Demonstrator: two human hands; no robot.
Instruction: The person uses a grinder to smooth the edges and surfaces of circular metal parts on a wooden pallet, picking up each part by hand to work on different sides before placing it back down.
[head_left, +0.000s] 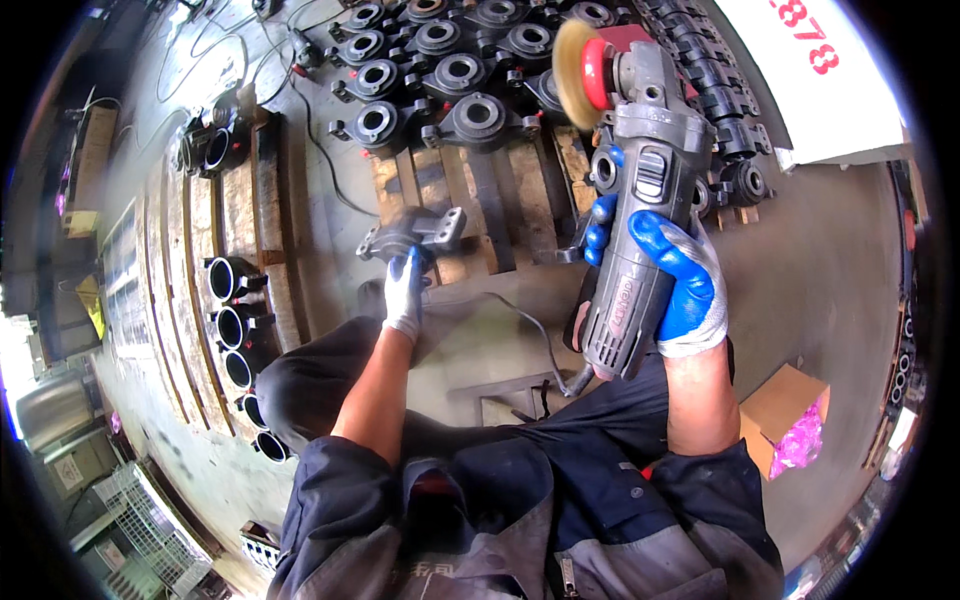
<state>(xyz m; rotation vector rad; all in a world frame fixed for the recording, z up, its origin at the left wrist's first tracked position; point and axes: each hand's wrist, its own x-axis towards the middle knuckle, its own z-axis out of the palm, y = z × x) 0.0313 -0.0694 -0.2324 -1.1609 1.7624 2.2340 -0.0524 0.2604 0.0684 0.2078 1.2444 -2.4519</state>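
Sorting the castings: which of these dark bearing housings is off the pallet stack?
The bearing housing gripped in the left hand, apart from the rows on the pallet; the right hand holds the grinder.

Bare floor [810, 290] rightward; castings [470, 70] crowded ahead.

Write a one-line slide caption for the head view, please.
Gloved right hand holds a grinder; left hand grips a metal casting.

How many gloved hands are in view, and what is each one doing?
2. The left hand, in a white glove, grips a dark cast housing held above the floor. The right hand, in a blue-and-white glove, holds a grey angle grinder with its wire brush wheel raised.
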